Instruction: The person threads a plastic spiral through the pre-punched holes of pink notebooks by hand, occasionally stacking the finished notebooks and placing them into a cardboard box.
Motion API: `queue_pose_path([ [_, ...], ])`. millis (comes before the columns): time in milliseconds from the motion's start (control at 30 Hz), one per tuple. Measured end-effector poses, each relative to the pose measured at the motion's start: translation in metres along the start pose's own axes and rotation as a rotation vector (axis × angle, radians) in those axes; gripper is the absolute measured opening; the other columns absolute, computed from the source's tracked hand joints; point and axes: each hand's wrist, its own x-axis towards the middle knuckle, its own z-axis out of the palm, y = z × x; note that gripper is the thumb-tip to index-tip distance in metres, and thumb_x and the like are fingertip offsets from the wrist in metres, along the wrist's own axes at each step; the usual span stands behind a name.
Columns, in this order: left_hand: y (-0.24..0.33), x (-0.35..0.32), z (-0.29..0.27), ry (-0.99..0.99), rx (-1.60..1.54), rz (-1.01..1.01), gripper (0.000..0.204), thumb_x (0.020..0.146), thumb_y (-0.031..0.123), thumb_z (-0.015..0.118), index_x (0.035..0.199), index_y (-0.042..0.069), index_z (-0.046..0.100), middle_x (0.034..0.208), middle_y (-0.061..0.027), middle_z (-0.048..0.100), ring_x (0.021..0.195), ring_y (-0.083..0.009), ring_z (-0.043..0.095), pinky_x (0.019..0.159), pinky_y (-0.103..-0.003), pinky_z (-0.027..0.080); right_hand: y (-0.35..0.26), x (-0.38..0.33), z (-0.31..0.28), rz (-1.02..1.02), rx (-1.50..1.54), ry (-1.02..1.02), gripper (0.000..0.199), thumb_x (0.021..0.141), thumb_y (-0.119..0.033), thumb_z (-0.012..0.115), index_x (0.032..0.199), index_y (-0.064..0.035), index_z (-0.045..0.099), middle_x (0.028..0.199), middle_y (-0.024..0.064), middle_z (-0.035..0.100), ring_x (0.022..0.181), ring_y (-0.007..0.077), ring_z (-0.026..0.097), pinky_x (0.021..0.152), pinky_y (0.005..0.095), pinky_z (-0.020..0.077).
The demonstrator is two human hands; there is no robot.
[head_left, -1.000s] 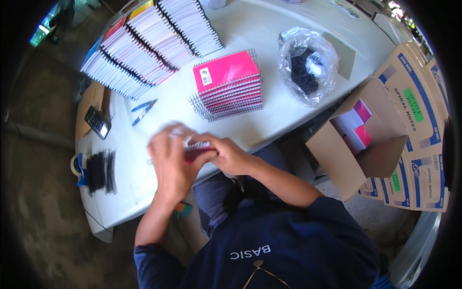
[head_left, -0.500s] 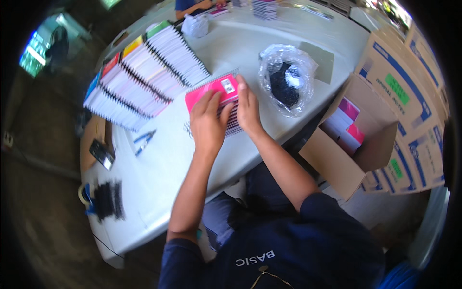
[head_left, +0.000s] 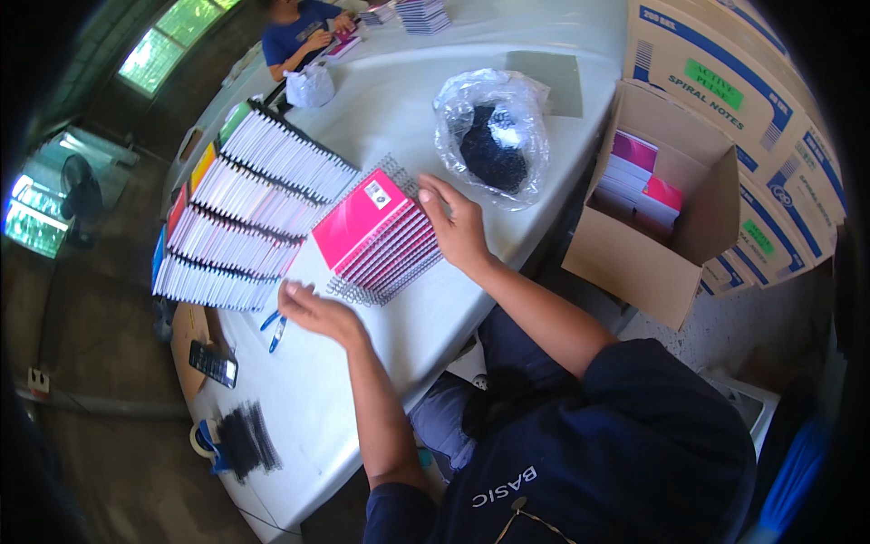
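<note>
A stack of pink-covered spiral notebooks (head_left: pixel 358 222) lies on the white table, metal coils sticking out along its edges and a white label on the top cover. Just off its right side is my right hand (head_left: pixel 460 227), open, its fingers extended and holding nothing. My left hand (head_left: pixel 319 311) hovers at the stack's lower left, also open and free of the notebooks. Beneath and beside the left fingers lie blue-handled pliers (head_left: pixel 275 334), partly covered by that hand.
Long rows of spiral notebooks (head_left: pixel 245 204) stand to the left. A clear plastic bag (head_left: pixel 494 140) of black coils sits right of the stack. An open carton (head_left: pixel 625 240) holds notebooks. A phone (head_left: pixel 214 364) and black coils (head_left: pixel 249 442) lie lower left. Across the table sits another person (head_left: pixel 294 41).
Both hands have come off the notebook stack, the left moving toward the pliers and the right outward to the stack's side. The head view has shifted.
</note>
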Motion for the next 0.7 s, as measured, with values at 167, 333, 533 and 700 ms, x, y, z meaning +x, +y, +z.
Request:
queue_pose_path([
  [167,-0.044,0.008,-0.033,-0.075,0.079,-0.213,0.028,0.093,0.027,0.046,0.102,0.000,0.051,0.087,-0.0058,0.051,0.074,-0.0142,0.046,0.066,-0.027,0.038,0.057,0.007,-0.043,0.136,-0.237,-0.101,0.048,0.091,-0.042,0.046,0.113,-0.0006,0.058,0.106,0.0219,0.061,0.102,0.0340,0.058,0.087,0.0387,0.0433],
  [333,-0.060,0.004,-0.035,-0.153,0.047,-0.271,0.019,0.092,0.024,0.049,0.099,0.006,0.053,0.083,0.0000,0.052,0.069,-0.0095,0.046,0.059,-0.022,0.035,0.091,0.050,-0.049,0.051,-0.346,-0.062,0.048,0.092,-0.043,0.043,0.101,0.0003,0.061,0.090,0.0249,0.062,0.090,0.0404,0.059,0.078,0.0441,0.0446],
  [533,-0.077,0.004,-0.032,-0.246,0.068,-0.259,0.017,0.092,0.016,0.048,0.100,0.002,0.052,0.088,-0.0032,0.053,0.072,-0.0126,0.049,0.062,-0.024,0.040,0.114,0.117,-0.071,0.076,-0.297,-0.097,0.041,0.089,-0.038,0.052,0.099,0.0006,0.058,0.095,0.0246,0.060,0.093,0.0370,0.059,0.078,0.0419,0.0442],
  [700,-0.083,0.007,-0.042,-0.247,0.095,-0.304,0.022,0.093,0.016,0.046,0.104,-0.002,0.053,0.092,-0.0068,0.055,0.075,-0.0156,0.052,0.062,-0.027,0.042,0.103,0.105,-0.081,0.143,-0.337,-0.229,0.066,0.088,-0.030,0.058,0.133,0.0092,0.031,0.130,0.0230,0.047,0.121,0.0308,0.046,0.101,0.0355,0.0344],
])
